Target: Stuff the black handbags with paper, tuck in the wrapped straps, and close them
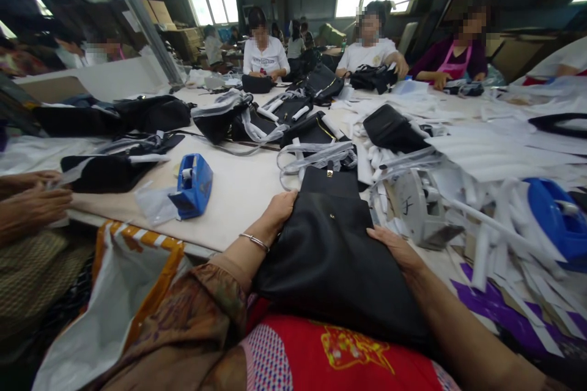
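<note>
A black leather handbag (339,250) rests across my lap and against the table edge, its flap (330,183) with a small gold clasp lying away from me on the table. My left hand (280,206) grips the bag's upper left edge, its fingers partly hidden behind the leather. At the upper right edge, my right hand (397,248) holds the bag with the thumb on the front; the other fingers are out of sight. Just beyond the flap lies a strap in clear plastic wrap (316,156).
A blue tape dispenser (195,186) stands left, a white dispenser (422,208) right, and another blue dispenser (557,220) at far right. Several black bags (392,128) and white paper rolls (481,256) cover the table (238,186). A co-worker's hands (36,201) are at left; others sit opposite.
</note>
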`<state>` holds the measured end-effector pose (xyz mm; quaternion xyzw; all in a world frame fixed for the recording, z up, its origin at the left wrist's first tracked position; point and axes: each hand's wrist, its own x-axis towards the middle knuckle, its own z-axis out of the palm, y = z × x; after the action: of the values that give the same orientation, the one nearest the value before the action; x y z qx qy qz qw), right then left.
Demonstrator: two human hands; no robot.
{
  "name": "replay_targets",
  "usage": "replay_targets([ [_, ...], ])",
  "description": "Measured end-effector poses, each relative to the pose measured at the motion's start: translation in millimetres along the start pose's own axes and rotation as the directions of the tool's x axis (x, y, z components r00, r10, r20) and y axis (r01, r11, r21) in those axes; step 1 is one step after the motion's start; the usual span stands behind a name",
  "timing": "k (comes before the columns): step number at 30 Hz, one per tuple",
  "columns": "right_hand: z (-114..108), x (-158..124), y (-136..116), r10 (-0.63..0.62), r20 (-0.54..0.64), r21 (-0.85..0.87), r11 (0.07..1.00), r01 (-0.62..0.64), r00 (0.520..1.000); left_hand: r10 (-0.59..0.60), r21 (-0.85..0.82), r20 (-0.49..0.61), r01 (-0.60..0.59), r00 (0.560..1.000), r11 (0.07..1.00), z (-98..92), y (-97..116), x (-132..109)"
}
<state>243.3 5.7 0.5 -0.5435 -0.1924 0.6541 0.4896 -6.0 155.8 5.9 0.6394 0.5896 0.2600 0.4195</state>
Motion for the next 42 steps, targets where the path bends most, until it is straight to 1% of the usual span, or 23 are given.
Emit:
replay_targets([
  [3, -2, -1, 0, 0.026, 0.008, 0.006, 1.0, -0.026, 1.0, -0.008, -0.001, -0.016, 0.008, 1.0, 1.0, -2.2, 4, -7],
  [5, -2, -2, 0, 0.037, -0.005, 0.009, 0.999, -0.037, 0.999, -0.013, 0.023, -0.047, 0.014, 0.999, 1.0, -8.6, 9, -18],
  [6, -2, -3, 0, 0.046, -0.009, 0.019, 0.999, -0.046, 0.999, -0.001, 0.059, -0.068, 0.005, 0.998, 0.998, -13.3, 12, -27],
  [8, -2, -3, 0, 0.082, -0.025, 0.047, 0.996, -0.081, 0.996, 0.066, 0.188, -0.104, -0.045, 0.992, 0.981, -24.3, 20, -52],
  [10, -3, -4, 0, 0.118, -0.041, 0.066, 0.991, -0.115, 0.992, 0.165, 0.355, -0.102, -0.119, 0.981, 0.927, -34.0, 27, -83],
  [11, -3, -3, 0, 0.126, -0.046, 0.066, 0.99, -0.123, 0.991, 0.191, 0.419, -0.092, -0.136, 0.977, 0.898, -37.4, 30, -98],
  [13, -3, -3, 0, 0.118, -0.045, 0.054, 0.992, -0.116, 0.992, 0.195, 0.497, -0.074, -0.134, 0.978, 0.858, -39.8, 32, -123],
  [15, -3, -2, 1, 0.103, -0.035, 0.039, 0.994, -0.101, 0.994, 0.146, 0.502, -0.085, -0.084, 0.986, 0.861, -36.9, 30, -137],
  [17, -1, -2, 1, 0.094, -0.042, 0.033, 0.995, -0.092, 0.995, 0.055, 0.427, -0.083, -0.015, 0.995, 0.904, -31.3, 26, -137],
  [19, 0, -1, 2, 0.091, -0.053, 0.039, 0.995, -0.089, 0.994, -0.049, 0.296, -0.036, 0.058, 0.998, 0.953, -26.3, 24, -130],
  [21, 0, -2, 3, 0.088, -0.051, 0.047, 0.995, -0.085, 0.995, -0.167, 0.13, 0.023, 0.163, 0.986, 0.978, -24.6, 25, -121],
  [22, -1, -2, 3, 0.082, -0.044, 0.045, 0.996, -0.08, 0.996, -0.232, 0.031, 0.046, 0.231, 0.972, 0.972, -25.1, 26, -117],
  [24, -3, -3, 2, 0.055, -0.036, 0.013, 0.998, -0.055, 0.998, -0.348, -0.198, 0.122, 0.366, 0.93, 0.909, -27.7, 32, -113],
  [25, -4, -4, 1, 0.032, -0.032, -0.016, 0.999, -0.033, 0.999, -0.37, -0.31, 0.177, 0.409, 0.912, 0.859, -29.0, 35, -112],
  [27, -7, -4, -2, -0.016, -0.018, -0.074, 0.997, 0.015, 1.0, -0.337, -0.481, 0.279, 0.434, 0.899, 0.762, -29.8, 37, -110],
  [29, -9, -4, -4, -0.058, -0.017, -0.12, 0.991, 0.056, 0.998, -0.287, -0.557, 0.303, 0.414, 0.909, 0.72, -26.9, 33, -108],
  [31, -8, -5, -5, -0.082, -0.039, -0.144, 0.987, 0.075, 0.996, -0.289, -0.531, 0.286, 0.402, 0.914, 0.746, -22.2, 21, -105],
  [33, -5, -5, -4, -0.083, -0.059, -0.163, 0.984, 0.073, 0.995, -0.312, -0.46, 0.288, 0.417, 0.905, 0.784, -20.2, 8, -103],
  [35, 0, -5, -3, -0.066, -0.075, -0.181, 0.982, 0.051, 0.995, -0.314, -0.395, 0.303, 0.419, 0.9, 0.818, -25.2, 1, -105],
  [37, 3, -6, -2, -0.061, -0.102, -0.214, 0.976, 0.038, 0.993, -0.276, -0.307, 0.31, 0.371, 0.91, 0.876, -37.2, 3, -113],
  [39, 3, -6, -3, -0.083, -0.144, -0.26, 0.965, 0.043, 0.986, -0.21, -0.159, 0.297, 0.266, 0.931, 0.951, -51.0, 13, -125],
  [41, 1, -4, -3, -0.121, -0.176, -0.313, 0.948, 0.061, 0.977, -0.143, -0.024, 0.214, 0.152, 0.966, 0.988, -58.8, 23, -137],
  [42, -2, -3, -3, -0.133, -0.183, -0.339, 0.939, 0.065, 0.974, -0.122, 0.013, 0.164, 0.121, 0.979, 0.993, -58.6, 25, -142],
])
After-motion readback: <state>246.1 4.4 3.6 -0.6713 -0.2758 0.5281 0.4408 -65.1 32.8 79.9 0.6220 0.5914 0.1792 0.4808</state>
